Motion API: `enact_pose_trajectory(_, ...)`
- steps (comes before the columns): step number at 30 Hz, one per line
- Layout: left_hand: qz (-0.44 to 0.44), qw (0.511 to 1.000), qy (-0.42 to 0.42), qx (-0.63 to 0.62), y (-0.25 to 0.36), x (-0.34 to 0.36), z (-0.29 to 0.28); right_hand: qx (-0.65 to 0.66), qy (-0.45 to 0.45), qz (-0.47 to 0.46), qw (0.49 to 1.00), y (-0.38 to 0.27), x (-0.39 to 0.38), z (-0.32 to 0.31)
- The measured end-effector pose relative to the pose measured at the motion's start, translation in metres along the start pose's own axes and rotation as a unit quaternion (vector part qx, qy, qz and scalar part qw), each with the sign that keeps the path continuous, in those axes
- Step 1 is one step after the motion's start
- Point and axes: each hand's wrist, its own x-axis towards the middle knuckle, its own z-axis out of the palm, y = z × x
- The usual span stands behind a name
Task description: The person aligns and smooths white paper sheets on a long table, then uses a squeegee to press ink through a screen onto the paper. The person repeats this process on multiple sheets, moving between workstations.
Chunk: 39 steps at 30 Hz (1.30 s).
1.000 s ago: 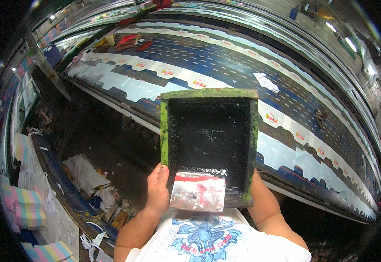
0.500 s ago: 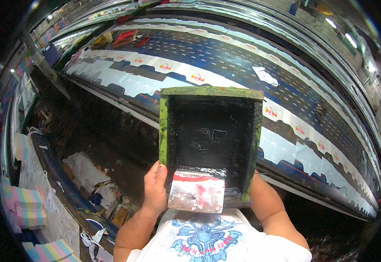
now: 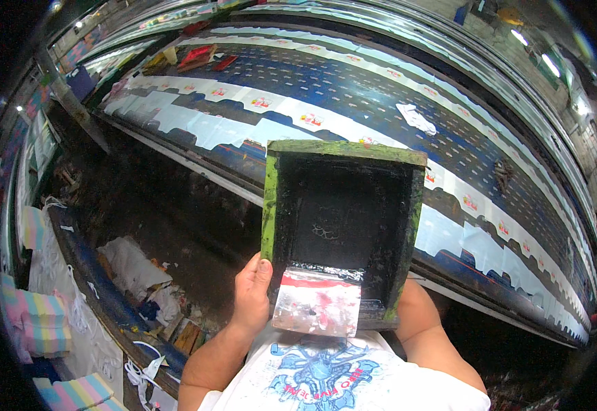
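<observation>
In front of my chest is a screen-printing frame (image 3: 345, 146), its deep wooden sides green and its mesh black. Faint light outlines show in the mesh. My left hand (image 3: 252, 291) is closed on the frame's lower left side, thumb on the edge. At the lower right side my right forearm (image 3: 418, 315) reaches behind the frame, which hides that hand's fingers. A flat silvery plate (image 3: 318, 305), smeared with red, leans over the frame's near end. Wet-looking black ink (image 3: 326, 268) shines along the plate's upper edge.
Beyond the frame stretches a long dark printing table (image 3: 291, 75) with rows of white printed fabric pieces (image 3: 261, 103). A crumpled white cloth (image 3: 416, 119) and red frames (image 3: 198, 57) lie on it. To my left are striped pastel fabric stacks (image 3: 42, 322) and scraps (image 3: 134, 267).
The frame, with the plate and my left hand, has shifted slightly right. The light outlines in the mesh look different. My left hand keeps its grip.
</observation>
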Motion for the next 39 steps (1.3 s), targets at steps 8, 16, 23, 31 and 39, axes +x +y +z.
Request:
enact_pose_trajectory(8,-0.014,0.999,0.034,-0.039,-0.018,0.011,-0.007,0.109,0.045,0.139,0.983,0.023,-0.032,-0.021)
enact_pose_trajectory(16,-0.02,0.987,0.131,-0.088,-0.017,0.018,0.013,0.042,-0.06,-0.093,0.993,-0.066,-0.001,-0.103)
enact_pose_trajectory(23,0.017,0.978,0.196,-0.064,-0.027,0.029,0.014,-0.061,-0.016,-0.16,0.985,-0.172,0.019,-0.181)
enact_pose_trajectory(31,0.024,0.955,0.291,-0.05,-0.035,0.039,0.04,-0.254,0.271,-0.325,0.87,-0.267,0.109,-0.228)
enact_pose_trajectory(39,0.028,0.935,0.343,-0.088,-0.044,0.029,0.064,-0.391,0.002,-0.051,0.919,-0.161,0.095,-0.184)
